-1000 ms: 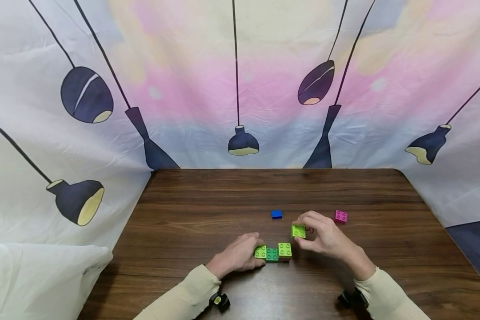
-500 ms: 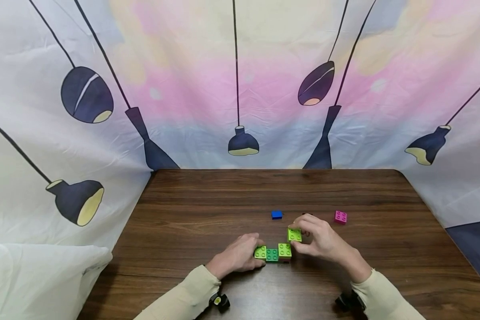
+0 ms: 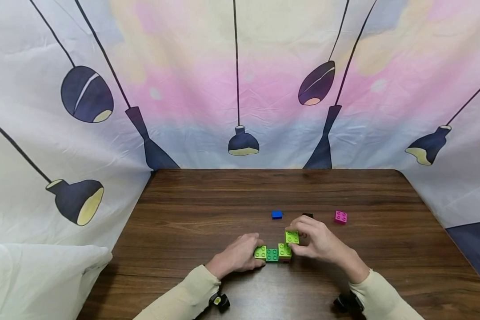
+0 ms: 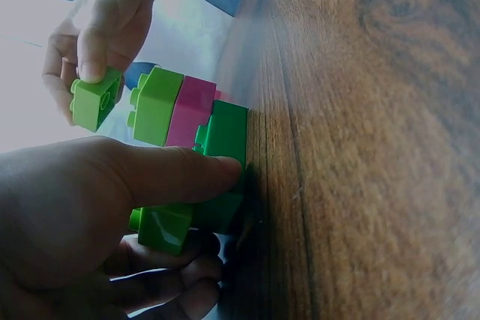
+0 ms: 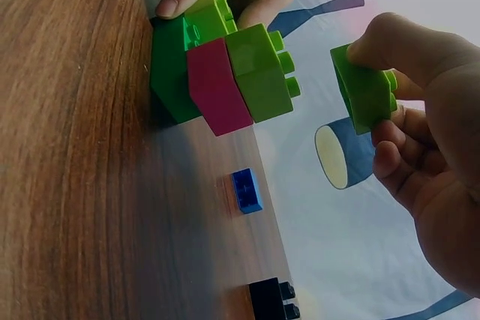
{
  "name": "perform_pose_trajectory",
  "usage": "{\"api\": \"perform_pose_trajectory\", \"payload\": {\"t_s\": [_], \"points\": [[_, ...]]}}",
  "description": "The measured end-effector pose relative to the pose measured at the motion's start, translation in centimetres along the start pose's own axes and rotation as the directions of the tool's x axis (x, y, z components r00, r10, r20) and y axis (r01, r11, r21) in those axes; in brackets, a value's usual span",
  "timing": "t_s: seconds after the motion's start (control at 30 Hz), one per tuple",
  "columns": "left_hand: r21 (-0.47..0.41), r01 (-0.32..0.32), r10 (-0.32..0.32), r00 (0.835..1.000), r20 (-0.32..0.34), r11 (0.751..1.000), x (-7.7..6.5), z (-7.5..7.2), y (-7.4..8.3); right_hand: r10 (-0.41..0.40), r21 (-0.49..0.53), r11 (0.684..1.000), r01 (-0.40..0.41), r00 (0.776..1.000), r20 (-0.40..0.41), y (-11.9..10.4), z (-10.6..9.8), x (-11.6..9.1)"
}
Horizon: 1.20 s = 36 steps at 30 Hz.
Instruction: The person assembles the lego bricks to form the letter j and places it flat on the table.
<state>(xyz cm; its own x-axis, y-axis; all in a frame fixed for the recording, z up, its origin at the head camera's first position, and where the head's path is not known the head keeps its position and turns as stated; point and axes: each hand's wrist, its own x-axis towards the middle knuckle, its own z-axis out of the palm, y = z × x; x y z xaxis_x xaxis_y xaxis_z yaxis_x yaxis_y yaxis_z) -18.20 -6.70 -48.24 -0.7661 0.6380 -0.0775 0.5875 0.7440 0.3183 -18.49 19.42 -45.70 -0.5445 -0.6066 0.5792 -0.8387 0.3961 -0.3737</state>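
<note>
My left hand [image 3: 239, 254] grips the left end of a small toy-brick build on the table, with its thumb against the dark green brick [image 4: 225, 129] at the bottom. One lime brick [image 3: 260, 252] sits on that green brick's left part, partly covered by the hand. At the right end a magenta brick [image 5: 217, 84] carries another lime brick [image 5: 261, 69] on top. My right hand [image 3: 322, 240] pinches a loose lime brick [image 5: 365, 91] between thumb and fingers. It hangs above the build's right end, studs up, and a gap parts the two in both wrist views.
Behind the build, a blue brick [image 3: 277, 214], a black brick [image 5: 268, 299] and a pink brick [image 3: 341, 217] lie apart on the brown wooden table [image 3: 192, 200]. The right hand partly hides the black one in the head view. Printed cloth [image 3: 208, 89] hangs around the table.
My right hand has moved left and slightly toward me with the lime brick, which now overlaps the build's right end in the head view. The left hand has stayed put.
</note>
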Motion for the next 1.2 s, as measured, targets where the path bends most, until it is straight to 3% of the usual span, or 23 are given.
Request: {"api": "perform_pose_trajectory", "payload": {"t_s": [1.2], "points": [[0.014, -0.043, 0.043, 0.999, -0.009, 0.999, 0.19, -0.04, -0.15, -0.032, 0.040, 0.999, 0.030, 0.998, 0.049, -0.20, 1.01, -0.14]]}}
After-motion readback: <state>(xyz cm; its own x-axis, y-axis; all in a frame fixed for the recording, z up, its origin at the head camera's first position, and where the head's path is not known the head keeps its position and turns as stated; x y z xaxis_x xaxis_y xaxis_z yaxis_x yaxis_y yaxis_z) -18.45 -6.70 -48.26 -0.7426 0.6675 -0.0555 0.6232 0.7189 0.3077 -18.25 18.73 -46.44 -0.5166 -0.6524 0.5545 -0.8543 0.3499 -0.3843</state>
